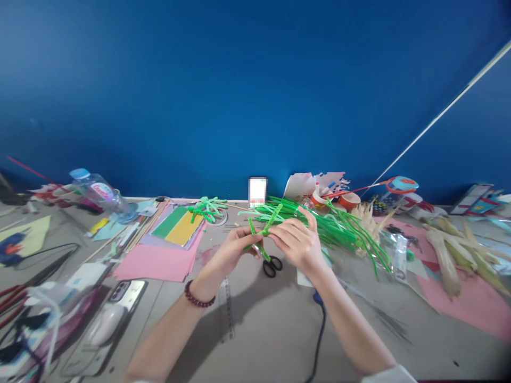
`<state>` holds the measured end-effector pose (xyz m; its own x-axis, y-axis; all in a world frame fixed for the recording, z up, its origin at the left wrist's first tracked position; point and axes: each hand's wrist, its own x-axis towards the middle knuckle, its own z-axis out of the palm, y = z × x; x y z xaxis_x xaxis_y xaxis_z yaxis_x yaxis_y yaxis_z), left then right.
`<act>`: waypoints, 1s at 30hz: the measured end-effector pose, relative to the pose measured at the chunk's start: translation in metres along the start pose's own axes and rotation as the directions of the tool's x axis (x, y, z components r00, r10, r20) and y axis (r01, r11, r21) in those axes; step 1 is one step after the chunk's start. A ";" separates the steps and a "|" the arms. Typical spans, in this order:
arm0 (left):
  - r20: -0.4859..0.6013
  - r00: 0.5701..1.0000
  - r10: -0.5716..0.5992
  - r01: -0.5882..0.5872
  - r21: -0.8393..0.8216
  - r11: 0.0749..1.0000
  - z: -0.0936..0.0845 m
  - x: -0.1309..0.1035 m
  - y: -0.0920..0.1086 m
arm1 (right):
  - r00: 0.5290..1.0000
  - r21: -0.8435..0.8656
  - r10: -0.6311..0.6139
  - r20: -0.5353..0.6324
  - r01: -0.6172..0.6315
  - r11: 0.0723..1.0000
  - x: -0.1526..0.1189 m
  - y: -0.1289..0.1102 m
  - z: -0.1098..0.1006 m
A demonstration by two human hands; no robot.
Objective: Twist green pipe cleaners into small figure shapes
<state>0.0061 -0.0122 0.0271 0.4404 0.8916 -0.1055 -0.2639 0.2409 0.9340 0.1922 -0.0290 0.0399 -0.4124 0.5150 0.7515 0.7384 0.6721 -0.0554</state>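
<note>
Light green fuzzy stems (274, 214) cross between my two hands above the middle of the table. My left hand (236, 246), with a dark red bead bracelet (199, 296) at its wrist, pinches them from the left. From the right, my right hand (297, 242) grips the same stems with thumb and forefinger, its outer fingers raised. Black-handled scissors (272, 266) lie on the table just below and behind the stems. A thick bundle of green stems (343, 229) spreads behind my right hand. Shaped green pieces (207, 208) sit at the back left.
Pink paper (159, 261) with green and yellow sheets lies left. A plastic bottle (101, 191), a phone (128, 295) and a white mouse (106, 324) are further left. A clear ruler (227, 311) and dark cable (320, 335) lie in front. Corn husks (447, 260) rest right.
</note>
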 end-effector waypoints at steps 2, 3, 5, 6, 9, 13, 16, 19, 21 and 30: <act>0.006 1.000 -0.024 0.024 -0.026 0.999 -0.001 0.001 0.001 | 1.000 0.014 0.020 0.002 -0.020 1.000 0.001 0.003 -0.001; 0.007 0.999 -0.032 0.033 -0.036 0.999 -0.002 0.001 0.001 | 0.999 0.028 0.033 0.009 -0.033 0.999 0.002 0.005 -0.001; -0.002 0.999 -0.044 0.043 -0.059 0.997 -0.004 0.002 0.003 | 0.998 0.083 0.063 0.027 -0.065 0.994 0.001 0.009 -0.002; -0.010 0.999 -0.046 0.045 -0.071 0.996 -0.004 0.002 0.004 | 0.996 0.126 0.085 0.036 -0.089 0.988 0.001 0.011 -0.002; -0.042 0.998 -0.038 0.033 -0.121 0.992 -0.007 0.001 0.010 | 0.974 0.314 0.205 0.094 -0.224 0.922 0.000 0.009 -0.003; -0.098 0.995 -0.012 -0.012 -0.247 0.969 -0.008 -0.001 0.019 | 0.912 0.518 0.361 0.192 -0.407 0.753 0.001 -0.005 -0.004; -0.145 0.989 0.021 -0.067 -0.320 0.945 -0.008 -0.003 0.024 | 0.878 0.611 0.396 0.270 -0.474 0.634 0.002 -0.016 -0.003; -0.133 0.985 0.115 -0.156 -0.365 0.918 -0.006 -0.006 0.025 | 0.805 0.670 0.452 0.385 -0.580 0.463 0.001 -0.024 0.001; -0.105 0.978 0.179 -0.205 -0.347 0.915 -0.003 -0.008 0.023 | 0.752 0.674 0.497 0.434 -0.637 0.375 -0.001 -0.028 0.005; -0.190 0.939 0.287 -0.271 0.105 0.957 0.006 -0.003 0.007 | 0.862 0.468 0.478 0.169 -0.497 0.731 -0.006 -0.031 0.022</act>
<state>0.0077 -0.0157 0.0356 0.1744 0.9792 0.1038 -0.2817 -0.0514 0.9581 0.1602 -0.0417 0.0227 -0.0927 0.8552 0.5099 0.4949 0.4839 -0.7217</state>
